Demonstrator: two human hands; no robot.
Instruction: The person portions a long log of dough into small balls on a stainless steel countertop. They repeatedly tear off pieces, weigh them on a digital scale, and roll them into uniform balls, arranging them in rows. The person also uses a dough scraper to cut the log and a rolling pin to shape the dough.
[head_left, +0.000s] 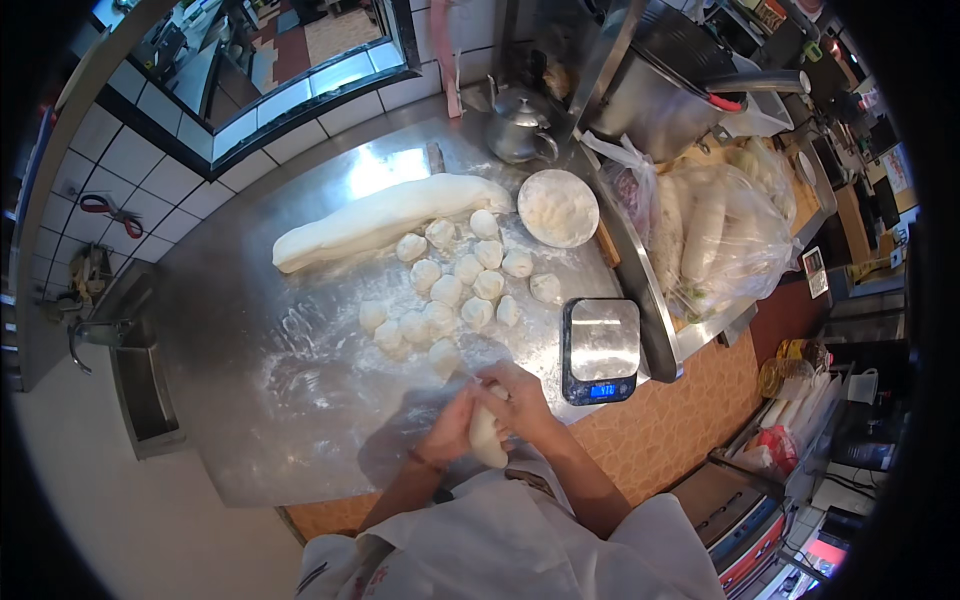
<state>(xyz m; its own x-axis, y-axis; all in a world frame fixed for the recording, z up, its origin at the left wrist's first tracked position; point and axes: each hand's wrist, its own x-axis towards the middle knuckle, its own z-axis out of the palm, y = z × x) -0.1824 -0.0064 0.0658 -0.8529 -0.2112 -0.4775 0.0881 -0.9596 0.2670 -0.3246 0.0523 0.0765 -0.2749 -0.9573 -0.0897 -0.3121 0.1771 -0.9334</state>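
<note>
A long piece of white dough (487, 441) hangs between my hands, close to my apron and above the near side of the worktable. My right hand (525, 399) is wrapped around its upper part. My left hand (450, 425) presses against the dough from the other side, its fingertips meeting the right hand's at the top end. Just past my fingers lies a small dough ball (445, 357). Several more dough balls (446, 289) sit in a loose cluster on the floured steel worktable (225, 375). Behind them stretches a thick dough log (390, 219).
A bowl of flour (559, 208) stands right of the log, near a metal teapot (521, 124). A digital kitchen scale (604, 341) rests at the right edge. Beyond a raised metal edge are bagged vegetables (720, 232) and a large pot (660, 97). A sink (146, 390) is at left.
</note>
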